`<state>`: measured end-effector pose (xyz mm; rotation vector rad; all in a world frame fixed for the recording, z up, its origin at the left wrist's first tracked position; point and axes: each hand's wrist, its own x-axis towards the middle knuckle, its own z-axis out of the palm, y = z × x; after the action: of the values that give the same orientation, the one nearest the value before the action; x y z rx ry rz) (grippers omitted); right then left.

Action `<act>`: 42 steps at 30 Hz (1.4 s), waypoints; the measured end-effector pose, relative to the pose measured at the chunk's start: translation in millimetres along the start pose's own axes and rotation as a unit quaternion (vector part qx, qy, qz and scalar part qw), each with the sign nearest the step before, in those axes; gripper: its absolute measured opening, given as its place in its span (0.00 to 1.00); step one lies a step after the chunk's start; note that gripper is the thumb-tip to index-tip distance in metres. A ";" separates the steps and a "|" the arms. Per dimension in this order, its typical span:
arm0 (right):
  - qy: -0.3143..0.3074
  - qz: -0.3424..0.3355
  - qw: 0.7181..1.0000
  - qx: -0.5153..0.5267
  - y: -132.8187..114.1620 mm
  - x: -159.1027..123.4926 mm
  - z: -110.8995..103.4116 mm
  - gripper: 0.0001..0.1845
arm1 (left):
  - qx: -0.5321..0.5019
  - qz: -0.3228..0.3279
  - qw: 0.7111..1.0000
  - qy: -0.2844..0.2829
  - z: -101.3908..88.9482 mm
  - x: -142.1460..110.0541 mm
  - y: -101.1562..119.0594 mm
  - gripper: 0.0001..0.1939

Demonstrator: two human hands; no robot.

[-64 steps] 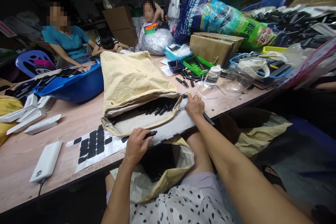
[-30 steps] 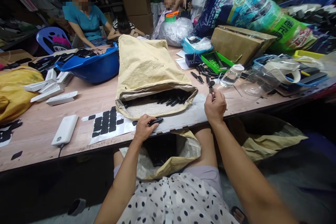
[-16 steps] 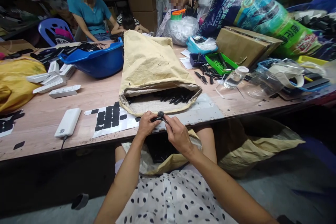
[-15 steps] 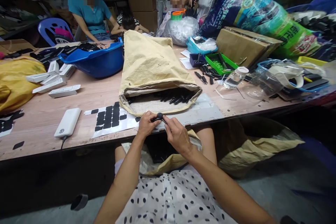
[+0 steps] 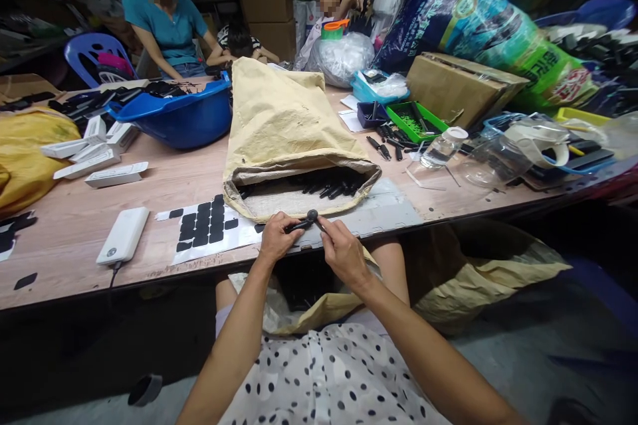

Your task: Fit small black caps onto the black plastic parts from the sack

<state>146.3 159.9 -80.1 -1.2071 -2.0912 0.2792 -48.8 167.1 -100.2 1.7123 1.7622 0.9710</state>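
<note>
My left hand pinches a slim black plastic part with a round knob end at the table's near edge. My right hand is closed just right of that knob, fingertips pressed together; something small and dark shows at them, too small to name. Behind both hands a tan woven sack lies with its mouth toward me, several black parts inside. Across my lap, below the table edge, another tan sack gapes open, its contents dark and unclear.
To the left are a white power bank with a cable, a sheet of black stickers, white boxes and a blue basin. A green tray, a clear jar and a carton stand right. Other people sit across the table.
The black part's knob end has shifted slightly right, and more of the part now shows beyond my left fingers. My right fingertips have moved a little right. The view has shifted slightly.
</note>
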 end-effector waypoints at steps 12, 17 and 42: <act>0.050 0.372 0.908 -0.187 125.2 72.1 -63.5 0.26 | 0.067 0.043 0.997 0.020 0.2 -2.1 -0.9 0.10; -0.026 0.357 0.902 -0.241 130.6 82.6 -50.4 0.25 | 0.053 0.046 0.997 0.013 -1.0 -1.8 -7.2 0.10; 0.005 0.268 0.918 -0.292 127.6 80.8 -26.3 0.25 | 0.021 0.125 0.978 0.166 43.5 10.0 56.2 0.08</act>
<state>223.7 292.0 -87.0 -2.1325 -1.8455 -0.1314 19.4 181.1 -82.7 1.9217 1.8052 1.4082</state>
